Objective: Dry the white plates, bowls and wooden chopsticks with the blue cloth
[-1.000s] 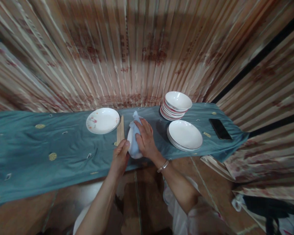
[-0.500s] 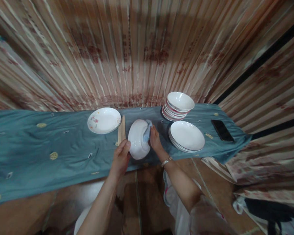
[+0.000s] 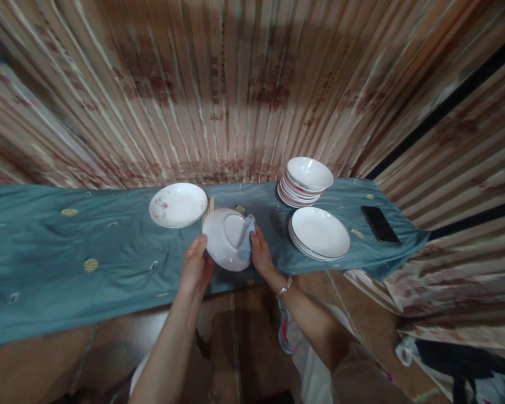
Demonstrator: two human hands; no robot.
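Observation:
A white bowl [image 3: 220,242] is held over the front of the table with its underside and foot ring facing me. My left hand [image 3: 196,264] grips its left rim, thumb on the outside and the other fingers partly hidden behind it. In my right hand [image 3: 261,252] is a light blue cloth [image 3: 247,238], pressed against the right side of the bowl's base. Wooden chopsticks [image 3: 211,206] lie behind the bowl, mostly covered by it. Just left of them sits a white plate with a floral pattern [image 3: 179,205].
Right of my hands stand a stack of bowls [image 3: 305,182] and, in front of it, a stack of plates [image 3: 320,234]. A black phone [image 3: 381,224] lies farther right. The table wears a teal cloth [image 3: 122,252]; pleated curtains [image 3: 235,101] hang behind it.
The bowl has moved slightly left and turned so its underside faces me more, now covering most of the chopsticks. Both hands have shifted left with it, the cloth still against the bowl.

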